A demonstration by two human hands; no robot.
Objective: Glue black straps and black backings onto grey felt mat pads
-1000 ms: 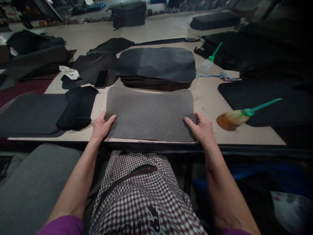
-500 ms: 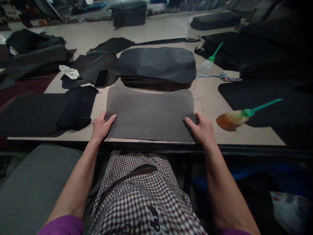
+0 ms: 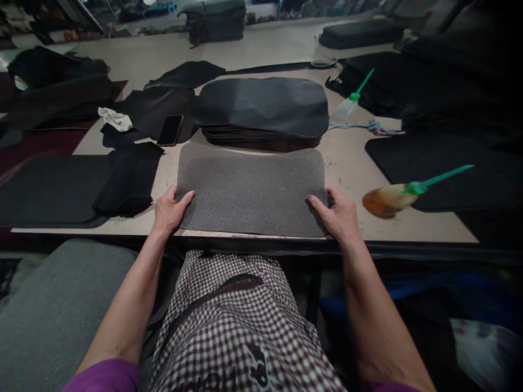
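Speckled gray sheet (image 3: 251,193): at the front of our surface (image 3: 345,166), nearer than the dark stack (image 3: 261,106)
Left hand (image 3: 168,211): our fingers clamped on its left edge
Right hand (image 3: 340,213): fingers clamped on its right edge

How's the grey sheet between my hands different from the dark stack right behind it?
The grey sheet is paler and flecked with light specks; the dark stack is nearly black, with no such specks visible on top. The sheet looks thin, while the stack shows many layers along its front. Your left hand and right hand hold the sheet's ends; neither touches the stack. Both have rounded far corners.
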